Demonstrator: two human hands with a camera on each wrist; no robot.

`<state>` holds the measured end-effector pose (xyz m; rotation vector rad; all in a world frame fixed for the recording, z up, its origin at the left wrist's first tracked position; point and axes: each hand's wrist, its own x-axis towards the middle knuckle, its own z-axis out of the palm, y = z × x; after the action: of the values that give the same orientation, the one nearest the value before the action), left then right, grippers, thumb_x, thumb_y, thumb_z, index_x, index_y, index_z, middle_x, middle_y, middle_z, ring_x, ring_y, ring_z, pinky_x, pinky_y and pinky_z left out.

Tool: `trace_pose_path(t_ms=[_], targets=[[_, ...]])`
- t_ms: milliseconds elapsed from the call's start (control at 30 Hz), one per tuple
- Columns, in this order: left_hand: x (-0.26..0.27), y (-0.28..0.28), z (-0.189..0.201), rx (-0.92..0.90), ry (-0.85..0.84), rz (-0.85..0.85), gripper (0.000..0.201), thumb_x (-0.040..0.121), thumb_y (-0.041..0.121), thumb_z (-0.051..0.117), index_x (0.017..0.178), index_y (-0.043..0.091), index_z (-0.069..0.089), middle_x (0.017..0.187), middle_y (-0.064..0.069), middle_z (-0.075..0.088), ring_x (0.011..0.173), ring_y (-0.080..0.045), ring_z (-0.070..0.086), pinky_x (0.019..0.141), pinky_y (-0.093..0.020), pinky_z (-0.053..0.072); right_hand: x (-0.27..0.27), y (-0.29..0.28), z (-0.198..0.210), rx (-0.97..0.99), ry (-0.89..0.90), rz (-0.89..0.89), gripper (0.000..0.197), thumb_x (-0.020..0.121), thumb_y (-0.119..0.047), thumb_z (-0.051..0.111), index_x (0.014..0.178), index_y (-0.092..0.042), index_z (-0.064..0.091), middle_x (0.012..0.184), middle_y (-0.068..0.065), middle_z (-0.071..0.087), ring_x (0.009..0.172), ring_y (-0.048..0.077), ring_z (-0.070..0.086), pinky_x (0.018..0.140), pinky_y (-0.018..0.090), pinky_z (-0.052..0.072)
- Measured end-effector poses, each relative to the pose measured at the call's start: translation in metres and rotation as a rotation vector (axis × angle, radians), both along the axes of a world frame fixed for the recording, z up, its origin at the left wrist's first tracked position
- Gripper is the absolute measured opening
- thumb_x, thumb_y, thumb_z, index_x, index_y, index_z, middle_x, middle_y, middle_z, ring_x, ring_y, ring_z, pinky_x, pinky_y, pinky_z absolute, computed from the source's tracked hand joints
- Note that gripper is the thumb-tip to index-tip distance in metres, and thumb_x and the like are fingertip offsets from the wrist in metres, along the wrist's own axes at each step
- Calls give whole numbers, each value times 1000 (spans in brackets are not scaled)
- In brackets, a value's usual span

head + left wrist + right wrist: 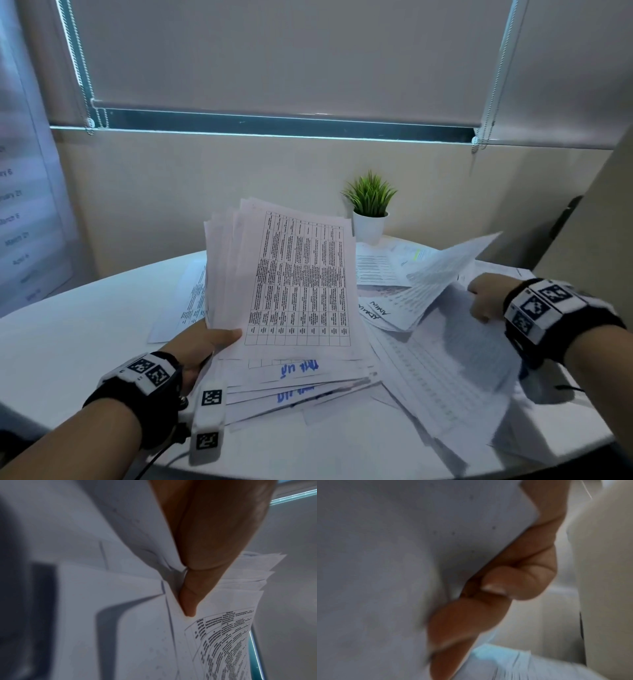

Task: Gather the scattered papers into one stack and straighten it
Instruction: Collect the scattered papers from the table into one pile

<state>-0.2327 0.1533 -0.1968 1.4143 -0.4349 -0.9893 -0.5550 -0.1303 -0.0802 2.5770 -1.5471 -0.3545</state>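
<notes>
My left hand [205,346] grips a thick, fanned sheaf of printed papers [291,274], tilted up off the table, with a table-printed sheet on top. The thumb [188,601] presses the sheaf's lower left corner in the left wrist view. On the right, my right hand [486,298] holds the edge of a bundle of sheets [445,274] lifted and curling above the pile; its fingers [513,582] curl against the paper in the blurred right wrist view. More loose papers [445,370] lie overlapping on the white round table [85,329], some with blue handwriting [301,370].
A small green plant in a white pot [370,222] stands at the table's far edge behind the papers. A single sheet [185,298] lies left of the sheaf. A wall and window blind [274,61] rise behind. A wall chart [20,222] hangs at left.
</notes>
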Motion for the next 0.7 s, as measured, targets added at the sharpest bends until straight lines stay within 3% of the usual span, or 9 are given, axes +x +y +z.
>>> trace_pose_path(t_ms=[100,200,300,400,500,600,700], targets=[[0,-1,0,0,-4,4,35,92,0,56,126,2,59,117,-27,67,108,-47,64,100,-65,43,-5,2,25,-79,51,38,16,84,-10,49,94,-10,61,89,1,52,85,20,49,67,20,38],[1,-1,-2,-4,1,5,38,91,0,56,128,1,58,120,-27,66,111,-47,63,102,-64,42,-18,5,52,-163,23,8,24,90,-11,47,105,-7,64,88,2,56,86,21,53,63,22,42],[2,-1,-3,-2,5,5,40,90,2,58,130,3,57,121,-26,66,112,-46,63,103,-64,41,-34,-2,71,-246,-99,-60,27,91,-10,48,113,-4,63,109,11,63,97,27,58,76,30,47],[4,-1,-4,-5,8,-5,41,90,3,60,131,4,57,122,-26,65,112,-46,63,102,-64,41,-46,-11,83,-361,-264,-77,25,90,-10,49,111,-5,61,115,15,62,102,32,58,81,33,47],[3,-1,-3,-4,-4,-4,36,91,2,58,128,4,59,119,-25,67,110,-45,64,102,-63,42,-52,-17,90,-419,-437,-88,22,86,-9,48,105,-7,59,99,15,60,92,34,58,84,41,50],[2,-1,-3,-14,-6,-14,38,91,2,58,128,4,59,120,-25,67,111,-45,64,103,-63,42,-52,-8,97,-531,-628,-35,19,82,-14,41,94,-7,54,79,12,54,77,36,57,79,47,52],[3,-1,-3,-12,-5,-4,36,91,1,57,128,3,59,119,-25,67,110,-46,64,102,-63,42,-45,27,100,-672,-922,84,25,88,-9,43,113,-7,48,83,22,55,75,40,54,71,44,45]])
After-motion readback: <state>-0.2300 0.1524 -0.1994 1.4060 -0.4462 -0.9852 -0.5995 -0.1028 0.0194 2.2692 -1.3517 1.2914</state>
